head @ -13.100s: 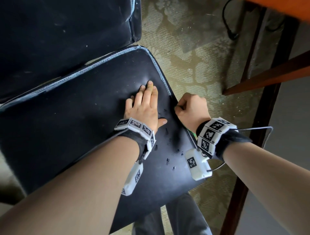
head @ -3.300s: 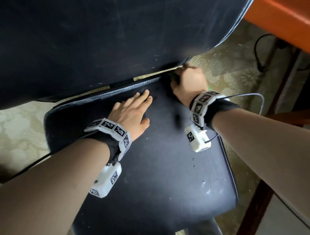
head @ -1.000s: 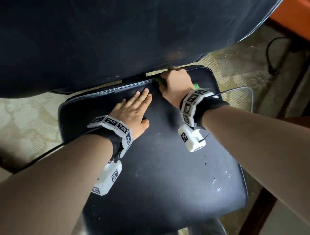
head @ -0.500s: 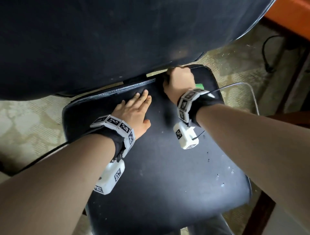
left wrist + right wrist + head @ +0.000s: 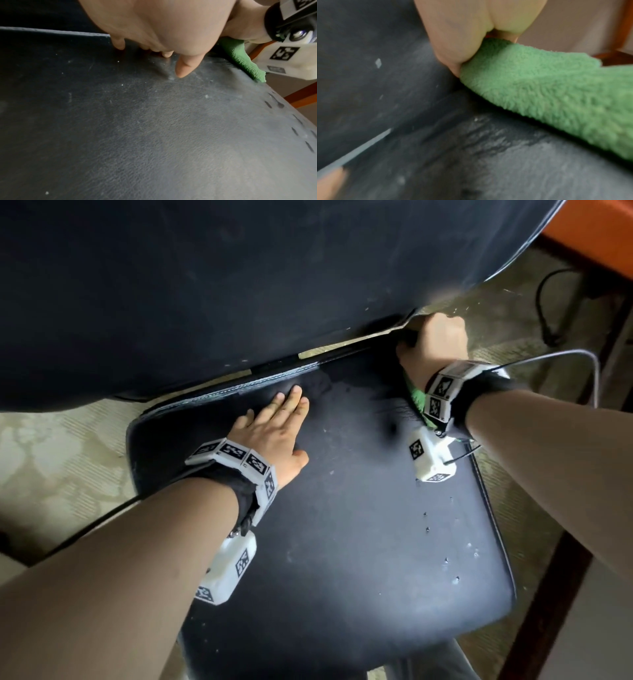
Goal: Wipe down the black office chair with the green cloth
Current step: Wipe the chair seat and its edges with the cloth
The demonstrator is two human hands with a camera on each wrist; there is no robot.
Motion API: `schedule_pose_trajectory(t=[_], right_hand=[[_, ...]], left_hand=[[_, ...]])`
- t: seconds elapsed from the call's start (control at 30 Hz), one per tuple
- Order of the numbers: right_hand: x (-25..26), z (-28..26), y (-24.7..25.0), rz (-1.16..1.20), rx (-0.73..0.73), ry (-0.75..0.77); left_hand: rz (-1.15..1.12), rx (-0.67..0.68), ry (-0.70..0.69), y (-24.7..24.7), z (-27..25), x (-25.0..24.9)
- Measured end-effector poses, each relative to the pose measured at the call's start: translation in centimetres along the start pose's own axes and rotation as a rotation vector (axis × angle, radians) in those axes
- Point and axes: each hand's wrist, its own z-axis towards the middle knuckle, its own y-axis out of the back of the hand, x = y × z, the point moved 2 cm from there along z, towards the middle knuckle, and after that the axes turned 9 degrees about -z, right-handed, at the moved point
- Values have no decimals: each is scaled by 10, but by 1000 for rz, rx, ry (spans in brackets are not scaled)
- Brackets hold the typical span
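Presently catalogued, as seen at this moment:

Black office chair (image 5: 359, 525): the seat filled the middle of the head view, the backrest (image 5: 239, 285) rising over its rear edge. The seat surface was grained, dusty in patches and dotted with pale specks; a scatter of small dark marks ran near its right side. Pale stitching edged the rear of the seat.

Left hand (image 5: 274, 429): laid flat, palm down, on the rear centre of the seat, fingers straight and held close together, thumb out to the side. In the left wrist view the fingertips (image 5: 183, 70) touched the leather just short of the stitched edge. It held nothing.

Right hand (image 5: 433, 344): fisted at the rear right corner of the seat, right against the lower edge of the backrest. Fingers were curled tight around the green cloth (image 5: 547, 94); the right wrist view showed the bunched end gripped between thumb and fingers.

Green cloth, position: bunched in the right hand, its loose fluffy end trailing back under the wrist along the right edge of the seat, touching the leather. Only a strip of it showed in the head view (image 5: 416, 402).

Surroundings: patterned beige carpet (image 5: 61, 457); a dark wooden frame (image 5: 548, 594) at right; a black cable (image 5: 544, 302) on the floor beyond.
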Motion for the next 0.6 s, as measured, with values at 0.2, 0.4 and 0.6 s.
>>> schedule_pose_trajectory(t=[0.2,0.4,0.6], right_hand=[[-71,-26,29,122,-33,-168],[-120,-63,36,169,93,-44],[-129,-78,-9,212,104,49]], left_hand=[[103,-62,14,17,-7,-25],[72,-89,-191,6,-3,-81],[103,20,-206,-29,14,-131]])
